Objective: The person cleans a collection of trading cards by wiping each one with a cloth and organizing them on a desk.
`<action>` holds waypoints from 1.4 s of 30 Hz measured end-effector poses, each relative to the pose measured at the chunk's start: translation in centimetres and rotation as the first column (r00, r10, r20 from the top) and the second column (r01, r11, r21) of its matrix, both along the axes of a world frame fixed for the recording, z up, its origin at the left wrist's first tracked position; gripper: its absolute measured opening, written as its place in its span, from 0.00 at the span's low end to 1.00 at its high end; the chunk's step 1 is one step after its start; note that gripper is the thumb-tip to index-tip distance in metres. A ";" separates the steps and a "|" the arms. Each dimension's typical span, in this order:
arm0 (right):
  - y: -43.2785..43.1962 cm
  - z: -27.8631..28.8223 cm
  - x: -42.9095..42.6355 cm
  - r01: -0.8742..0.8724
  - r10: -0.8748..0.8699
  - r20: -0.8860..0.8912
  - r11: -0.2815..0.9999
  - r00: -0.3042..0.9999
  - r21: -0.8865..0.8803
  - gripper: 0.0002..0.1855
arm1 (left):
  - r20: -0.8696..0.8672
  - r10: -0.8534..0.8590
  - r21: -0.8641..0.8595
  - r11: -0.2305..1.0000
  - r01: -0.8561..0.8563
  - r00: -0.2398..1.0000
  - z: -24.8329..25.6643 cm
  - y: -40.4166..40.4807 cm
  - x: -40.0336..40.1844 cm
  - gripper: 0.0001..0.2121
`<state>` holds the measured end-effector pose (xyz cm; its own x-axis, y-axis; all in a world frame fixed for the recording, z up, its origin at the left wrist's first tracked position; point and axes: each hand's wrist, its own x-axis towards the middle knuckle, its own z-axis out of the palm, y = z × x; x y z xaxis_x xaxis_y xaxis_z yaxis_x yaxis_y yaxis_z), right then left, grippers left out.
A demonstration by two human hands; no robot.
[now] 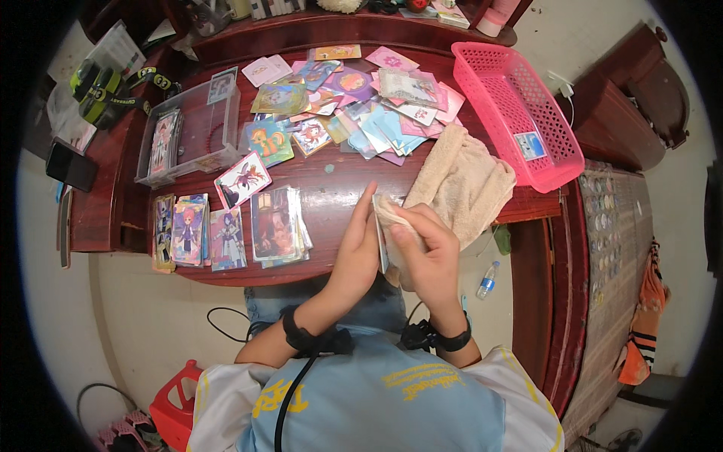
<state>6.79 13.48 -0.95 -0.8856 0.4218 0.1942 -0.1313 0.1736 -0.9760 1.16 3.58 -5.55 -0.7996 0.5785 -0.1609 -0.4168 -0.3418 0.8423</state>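
Upright on its edge, a thin card (380,237) rests against the palm and fingers of my left hand (356,248). My right hand (432,248) pinches a bunched part of a beige cloth (463,175) against the card's other face. The rest of the cloth lies on the dark red wooden table (333,186). Left of my hands are a stack of sleeved picture cards (275,226), more stacks (189,231) and a single slanted card (243,179). A loose heap of cards and sleeves (350,107) spreads behind. The card's faces are mostly hidden.
A clear plastic box (195,164) with upright cards stands at the left, near a black phone (70,164). A pink perforated basket (556,178) sits at the table's right edge. A water bottle (488,281) lies on the floor; a red plastic stool (175,404) stands at lower left.
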 end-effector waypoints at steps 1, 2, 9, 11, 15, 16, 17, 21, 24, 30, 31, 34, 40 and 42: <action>-0.3 -0.3 -0.2 -0.001 0.001 0.000 1.000 1.000 -0.002 0.12 | -0.096 0.007 -0.077 0.997 -0.015 0.995 0.2 0.0 0.1 0.24; -0.4 -0.8 -0.4 0.064 -0.061 -0.026 0.984 0.998 0.167 0.12 | -0.095 0.007 -0.078 0.997 -0.015 0.995 0.8 -0.2 0.0 0.24; -1.0 -1.6 -0.7 0.043 0.082 -0.156 0.746 0.984 0.665 0.14 | 0.369 -0.275 0.519 0.853 0.049 0.888 1.2 -1.2 -1.9 0.31; -1.1 -2.1 0.4 -0.099 0.223 -0.135 0.793 0.965 0.602 0.14 | 0.499 -0.236 0.570 0.814 -0.111 0.834 0.5 -0.8 -2.1 0.29; 0.0 -2.9 0.6 -0.014 0.104 -0.120 0.807 0.987 0.591 0.13 | 0.327 -0.276 0.623 0.782 0.014 0.904 0.0 0.2 -1.7 0.27; 0.2 -2.9 -0.3 0.115 -0.028 -0.157 0.805 0.987 0.582 0.13 | 0.331 -0.278 0.609 0.793 0.021 0.902 0.4 0.0 -1.6 0.28; 0.3 -2.9 -1.0 0.113 -0.027 -0.155 0.806 0.988 0.581 0.13 | 0.333 -0.277 0.608 0.794 0.019 0.902 0.5 -0.1 -1.5 0.28; -0.7 -1.5 -1.1 0.046 0.038 -0.143 0.839 0.989 0.542 0.12 | 0.337 -0.188 0.561 0.827 -0.036 0.923 1.6 -1.1 -1.6 0.28; -0.2 0.3 1.4 -0.199 0.294 -0.112 0.837 0.949 0.510 0.10 | 0.168 -0.104 0.511 0.860 0.004 0.980 5.0 -3.1 -1.9 0.31; 3.7 -1.0 2.1 0.218 -0.179 -0.132 0.884 0.975 0.414 0.09 | -0.789 0.064 -0.264 0.862 -0.432 0.611 11.6 -12.3 -5.2 0.27; 3.9 -1.2 1.6 0.199 -0.160 -0.124 0.876 0.979 0.439 0.09 | -0.875 -0.021 -0.373 0.667 -0.645 0.484 11.4 -13.8 -6.0 0.25; 3.7 -2.1 0.1 0.122 -0.095 -0.094 0.926 0.991 0.357 0.09 | -0.857 -0.176 -0.514 0.220 -0.829 0.484 8.4 -16.6 -6.6 0.25; 4.0 -2.6 -1.1 0.101 -0.077 -0.083 0.933 0.994 0.345 0.08 | -0.777 -0.318 -0.527 -0.145 -0.838 0.543 3.2 -17.9 -8.0 0.31; 4.2 -2.8 -1.1 0.101 -0.075 -0.088 0.935 0.993 0.340 0.09 | -0.785 -0.351 -0.445 -0.254 -0.859 0.511 3.2 -17.5 -7.7 0.32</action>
